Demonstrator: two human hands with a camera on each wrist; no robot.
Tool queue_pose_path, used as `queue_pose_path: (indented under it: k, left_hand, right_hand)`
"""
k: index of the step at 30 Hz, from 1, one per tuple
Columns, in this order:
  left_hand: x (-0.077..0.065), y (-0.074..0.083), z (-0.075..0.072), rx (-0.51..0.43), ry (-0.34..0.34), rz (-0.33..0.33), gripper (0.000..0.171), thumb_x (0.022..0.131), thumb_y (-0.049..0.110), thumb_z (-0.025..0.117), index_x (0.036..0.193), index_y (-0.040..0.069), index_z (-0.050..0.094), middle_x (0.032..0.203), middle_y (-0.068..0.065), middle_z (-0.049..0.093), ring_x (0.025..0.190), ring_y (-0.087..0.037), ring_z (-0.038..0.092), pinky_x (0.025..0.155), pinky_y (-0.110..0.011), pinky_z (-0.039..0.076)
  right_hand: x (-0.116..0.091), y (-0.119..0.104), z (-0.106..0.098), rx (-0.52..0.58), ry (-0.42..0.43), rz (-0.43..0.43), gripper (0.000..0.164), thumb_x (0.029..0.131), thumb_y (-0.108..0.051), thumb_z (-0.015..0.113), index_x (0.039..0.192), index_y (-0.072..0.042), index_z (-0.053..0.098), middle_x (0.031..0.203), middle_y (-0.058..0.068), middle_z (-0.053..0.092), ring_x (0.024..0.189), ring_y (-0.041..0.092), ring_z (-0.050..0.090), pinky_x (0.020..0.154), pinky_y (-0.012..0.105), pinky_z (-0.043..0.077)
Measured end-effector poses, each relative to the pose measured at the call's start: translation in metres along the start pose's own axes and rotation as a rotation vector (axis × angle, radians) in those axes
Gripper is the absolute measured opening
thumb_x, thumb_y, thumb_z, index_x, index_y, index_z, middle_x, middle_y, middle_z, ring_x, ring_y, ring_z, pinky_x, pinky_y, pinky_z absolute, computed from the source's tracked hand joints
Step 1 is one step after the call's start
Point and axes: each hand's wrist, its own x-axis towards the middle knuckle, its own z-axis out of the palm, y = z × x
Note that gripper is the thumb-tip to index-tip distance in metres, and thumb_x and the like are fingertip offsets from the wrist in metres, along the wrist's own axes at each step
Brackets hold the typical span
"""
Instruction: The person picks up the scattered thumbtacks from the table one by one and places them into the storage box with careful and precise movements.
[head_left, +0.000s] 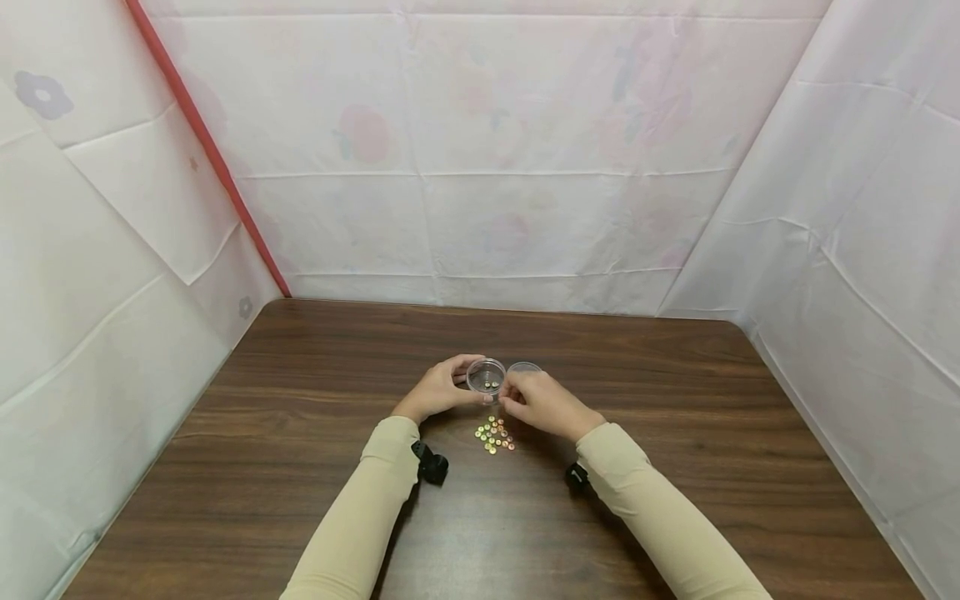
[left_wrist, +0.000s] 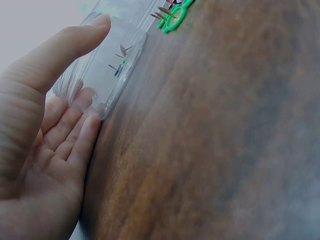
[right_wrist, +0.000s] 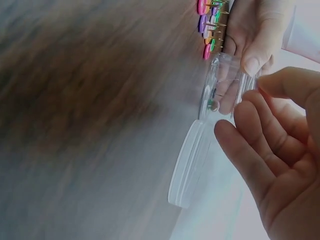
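Observation:
My left hand (head_left: 442, 389) holds a small clear round jar (head_left: 486, 367) upright on the table, thumb on the near side and fingers round the far side. A few thumbtacks (left_wrist: 121, 67) lie inside. My right hand (head_left: 542, 402) is at the jar's right side, thumb and forefinger tips together by the rim in the right wrist view; whether they pinch something is hidden. A clear lid (right_wrist: 184, 172) stands beside the jar, partly behind the right hand in the head view. Several colourful thumbtacks (head_left: 492, 442) lie point up in front of the jar.
The brown wood-grain table (head_left: 315, 467) runs out on both sides of the arms. White printed curtains (head_left: 480, 225) hang behind it and at the sides, with a red strip (head_left: 213, 158) at the left. Black wrist cameras (head_left: 431, 465) hang beneath the sleeves.

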Motion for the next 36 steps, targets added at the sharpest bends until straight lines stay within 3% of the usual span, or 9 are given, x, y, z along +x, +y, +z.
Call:
queue_pose_path:
  k: [14,20,27,36]
  left_hand:
    - [0.001,-0.002,0.001,0.0,0.006,0.0,0.072,0.074,0.022,0.079,0.136,0.01,0.046,0.131,-0.014,0.051,0.116,-0.027,0.05,0.097,-0.046,0.046]
    - [0.0,-0.002,0.0,0.011,0.013,-0.007,0.071,0.075,0.024,0.079,0.136,0.01,0.046,0.132,-0.014,0.05,0.116,-0.027,0.049,0.098,-0.046,0.045]
    - [0.016,-0.036,0.005,0.014,0.05,-0.025,0.072,0.065,0.041,0.083,0.13,0.032,0.05,0.127,0.003,0.053,0.111,-0.013,0.051,0.096,-0.042,0.047]
    - [0.015,-0.035,0.003,0.018,0.038,-0.019,0.073,0.068,0.041,0.082,0.132,0.03,0.049,0.129,0.002,0.051,0.113,-0.014,0.05,0.097,-0.041,0.046]
  right_hand:
    - [0.014,-0.006,0.003,-0.026,0.112,0.053,0.005,0.091,-0.016,0.057,0.09,-0.015,0.062,0.079,-0.007,0.058,0.068,0.001,0.052,0.058,0.021,0.051]
    - [0.021,-0.004,0.006,-0.035,0.12,0.067,0.005,0.091,-0.017,0.059,0.09,-0.015,0.064,0.079,-0.007,0.057,0.067,0.0,0.051,0.057,0.021,0.05]
    - [0.024,-0.001,0.01,-0.047,0.131,0.075,0.005,0.09,-0.016,0.06,0.089,-0.015,0.065,0.074,-0.007,0.055,0.061,0.002,0.048,0.052,0.021,0.047]
    - [0.026,0.0,0.012,-0.03,0.126,0.078,0.005,0.09,-0.018,0.062,0.091,-0.015,0.064,0.067,-0.007,0.054,0.053,0.003,0.046,0.045,0.02,0.043]
